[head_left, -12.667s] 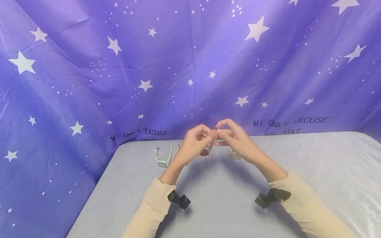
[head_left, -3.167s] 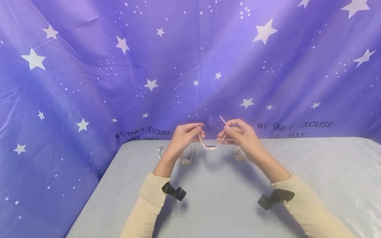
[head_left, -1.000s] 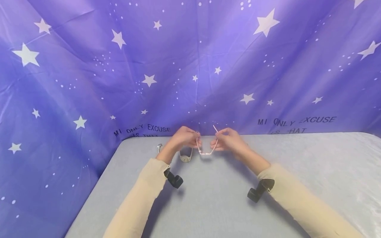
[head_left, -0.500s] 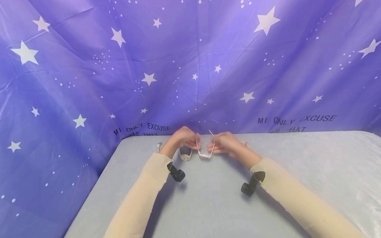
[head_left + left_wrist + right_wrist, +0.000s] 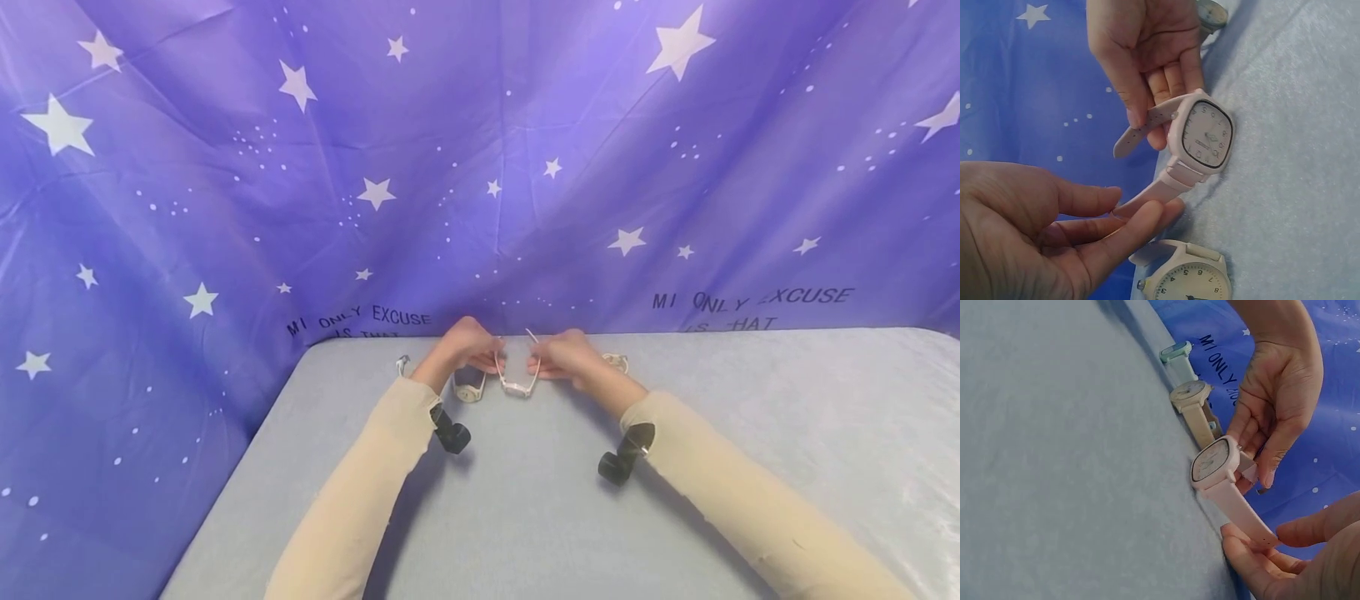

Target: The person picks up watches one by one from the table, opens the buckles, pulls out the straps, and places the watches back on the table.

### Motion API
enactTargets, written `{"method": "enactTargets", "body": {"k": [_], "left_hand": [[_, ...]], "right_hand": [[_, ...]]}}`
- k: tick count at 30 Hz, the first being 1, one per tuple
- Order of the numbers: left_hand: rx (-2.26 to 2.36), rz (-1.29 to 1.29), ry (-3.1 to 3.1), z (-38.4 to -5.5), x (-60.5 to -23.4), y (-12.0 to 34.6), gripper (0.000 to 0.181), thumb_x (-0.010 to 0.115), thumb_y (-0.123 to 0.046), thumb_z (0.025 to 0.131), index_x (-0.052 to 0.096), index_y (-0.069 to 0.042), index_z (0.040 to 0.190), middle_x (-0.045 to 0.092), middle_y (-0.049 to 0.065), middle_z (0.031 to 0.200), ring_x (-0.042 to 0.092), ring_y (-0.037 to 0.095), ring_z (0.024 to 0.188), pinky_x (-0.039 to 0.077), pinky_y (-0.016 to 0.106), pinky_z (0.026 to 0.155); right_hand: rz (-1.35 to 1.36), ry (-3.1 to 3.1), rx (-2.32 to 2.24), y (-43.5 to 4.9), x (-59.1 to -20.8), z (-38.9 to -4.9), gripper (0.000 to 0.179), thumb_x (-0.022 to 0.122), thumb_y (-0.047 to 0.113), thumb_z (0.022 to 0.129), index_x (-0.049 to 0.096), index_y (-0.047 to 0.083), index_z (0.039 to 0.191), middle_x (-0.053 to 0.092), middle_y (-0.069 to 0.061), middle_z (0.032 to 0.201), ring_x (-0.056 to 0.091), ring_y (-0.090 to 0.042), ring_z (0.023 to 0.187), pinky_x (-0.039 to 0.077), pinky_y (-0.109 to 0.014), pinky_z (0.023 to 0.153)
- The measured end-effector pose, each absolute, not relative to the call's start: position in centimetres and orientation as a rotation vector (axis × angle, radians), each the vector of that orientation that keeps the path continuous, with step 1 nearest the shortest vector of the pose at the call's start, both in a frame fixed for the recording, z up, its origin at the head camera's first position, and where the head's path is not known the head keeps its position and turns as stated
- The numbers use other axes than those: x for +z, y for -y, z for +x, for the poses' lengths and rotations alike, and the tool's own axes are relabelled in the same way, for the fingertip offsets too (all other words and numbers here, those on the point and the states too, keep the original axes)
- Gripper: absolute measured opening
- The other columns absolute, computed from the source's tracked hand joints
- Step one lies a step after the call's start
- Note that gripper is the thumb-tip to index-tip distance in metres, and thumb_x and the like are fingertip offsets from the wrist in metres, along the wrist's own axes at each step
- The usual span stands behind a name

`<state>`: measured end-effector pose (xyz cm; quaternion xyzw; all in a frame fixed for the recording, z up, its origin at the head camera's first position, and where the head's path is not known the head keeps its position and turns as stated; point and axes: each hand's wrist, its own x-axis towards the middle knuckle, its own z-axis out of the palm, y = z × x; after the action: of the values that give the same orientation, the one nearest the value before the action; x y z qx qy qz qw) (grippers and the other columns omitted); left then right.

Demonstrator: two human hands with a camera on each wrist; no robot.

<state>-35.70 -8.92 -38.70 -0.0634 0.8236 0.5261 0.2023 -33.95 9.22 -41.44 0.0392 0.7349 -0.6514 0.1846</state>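
Both hands hold one pale pink wristwatch (image 5: 516, 389) with a squarish face, low over the back of the table. Its strap is undone and its two halves stand up like a U. My left hand (image 5: 468, 343) pinches the buckle half between thumb and fingers. On the other side, my right hand (image 5: 566, 357) pinches the half with holes, whose tip sticks out past the fingers. In the left wrist view the watch's dial (image 5: 1207, 134) faces the camera. Just left of it sits a cream round-faced watch (image 5: 468, 393), partly behind the left hand.
A pale green watch (image 5: 1175, 351) stands farther left, mostly hidden by the left arm in the head view. Another light-coloured watch (image 5: 618, 361) lies behind the right wrist. A grey cloth covers the table (image 5: 540, 500), and a purple star-printed curtain (image 5: 480, 167) hangs behind its back edge.
Earlier the hands worked close together on the raised pink watch. Its strap halves were later spread apart, and both hands have lowered it toward the table, beside the cream watch.
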Motion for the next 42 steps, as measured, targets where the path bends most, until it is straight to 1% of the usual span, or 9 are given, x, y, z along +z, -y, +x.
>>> {"method": "enactTargets", "body": {"k": [4, 8, 14, 20, 22, 25, 29, 36, 42], "left_hand": [[1.434, -0.192, -2.348, -35.8, -39.0, 8.7, 0.03, 0.064, 0.001, 0.095, 0.058, 0.018, 0.119, 0.071, 0.03, 0.106, 0.068, 0.021, 0.065, 0.064, 0.028, 0.068], [1.381, -0.177, -2.424, -35.8, -39.2, 8.5, 0.03, 0.065, 0.001, 0.094, 0.057, 0.018, 0.117, 0.071, 0.025, 0.094, 0.066, 0.02, 0.061, 0.064, 0.027, 0.065], [1.29, -0.17, -2.544, -35.7, -39.2, 8.0, 0.033, 0.065, -0.001, 0.092, 0.057, 0.017, 0.118, 0.061, 0.014, 0.078, 0.065, 0.02, 0.057, 0.064, 0.028, 0.062], [1.227, -0.179, -2.58, -36.0, -39.1, 7.8, 0.032, 0.066, 0.0, 0.089, 0.058, 0.017, 0.115, 0.071, 0.026, 0.09, 0.075, 0.031, 0.069, 0.064, 0.03, 0.061], [1.232, -0.172, -2.572, -36.0, -39.1, 7.8, 0.031, 0.065, 0.0, 0.089, 0.058, 0.017, 0.114, 0.072, 0.03, 0.095, 0.077, 0.035, 0.078, 0.064, 0.03, 0.062], [1.227, -0.163, -2.566, -35.9, -38.8, 7.8, 0.033, 0.066, -0.001, 0.09, 0.057, 0.018, 0.116, 0.072, 0.031, 0.1, 0.077, 0.038, 0.085, 0.064, 0.031, 0.064], [1.207, -0.161, -2.565, -35.9, -38.5, 7.8, 0.036, 0.067, -0.001, 0.091, 0.056, 0.018, 0.119, 0.071, 0.031, 0.102, 0.077, 0.038, 0.087, 0.065, 0.033, 0.068], [1.177, -0.162, -2.557, -36.3, -38.6, 7.8, 0.029, 0.068, 0.0, 0.09, 0.06, 0.016, 0.113, 0.072, 0.03, 0.101, 0.077, 0.037, 0.087, 0.064, 0.03, 0.065], [1.189, -0.156, -2.546, -36.4, -38.8, 7.9, 0.028, 0.068, 0.002, 0.089, 0.06, 0.016, 0.112, 0.073, 0.03, 0.099, 0.077, 0.036, 0.085, 0.064, 0.03, 0.064]], "right_hand": [[0.096, -2.113, -1.829, -9.2, -41.8, -34.2, 0.036, 0.055, 0.001, 0.1, 0.053, -0.02, 0.13, 0.072, -0.009, 0.081, 0.069, -0.009, 0.066, 0.063, -0.024, 0.071], [0.083, -2.158, -1.823, -9.2, -42.2, -34.5, 0.036, 0.056, 0.0, 0.098, 0.054, -0.021, 0.128, 0.072, -0.013, 0.084, 0.067, -0.009, 0.065, 0.063, -0.023, 0.069], [0.063, -2.312, -1.732, -9.0, -42.5, -34.7, 0.034, 0.059, 0.001, 0.094, 0.06, -0.02, 0.121, 0.07, -0.016, 0.084, 0.064, -0.01, 0.064, 0.062, -0.022, 0.065], [0.064, -2.381, -1.686, -8.7, -42.5, -34.7, 0.033, 0.06, 0.0, 0.092, 0.061, -0.02, 0.118, 0.068, -0.015, 0.082, 0.062, -0.011, 0.063, 0.062, -0.023, 0.064], [0.067, -2.396, -1.677, -8.7, -42.5, -34.8, 0.033, 0.06, -0.001, 0.091, 0.061, -0.02, 0.118, 0.068, -0.017, 0.085, 0.062, -0.011, 0.063, 0.062, -0.023, 0.064], [0.066, -2.411, -1.674, -8.6, -42.5, -34.8, 0.034, 0.06, -0.001, 0.091, 0.062, -0.019, 0.12, 0.07, -0.022, 0.09, 0.062, -0.011, 0.063, 0.062, -0.024, 0.064], [0.045, -2.436, -1.654, -8.5, -42.4, -34.9, 0.035, 0.06, 0.001, 0.092, 0.062, -0.017, 0.121, 0.071, -0.024, 0.092, 0.063, -0.011, 0.062, 0.063, -0.025, 0.065], [0.011, -2.483, -1.592, -8.5, -42.3, -35.0, 0.03, 0.059, 0.005, 0.095, 0.066, -0.016, 0.116, 0.067, -0.011, 0.076, 0.062, -0.01, 0.059, 0.062, -0.025, 0.063], [-0.014, -2.496, -1.552, -8.5, -42.4, -35.2, 0.03, 0.059, 0.008, 0.098, 0.065, -0.016, 0.115, 0.067, -0.011, 0.078, 0.063, -0.012, 0.061, 0.063, -0.026, 0.065]]}}
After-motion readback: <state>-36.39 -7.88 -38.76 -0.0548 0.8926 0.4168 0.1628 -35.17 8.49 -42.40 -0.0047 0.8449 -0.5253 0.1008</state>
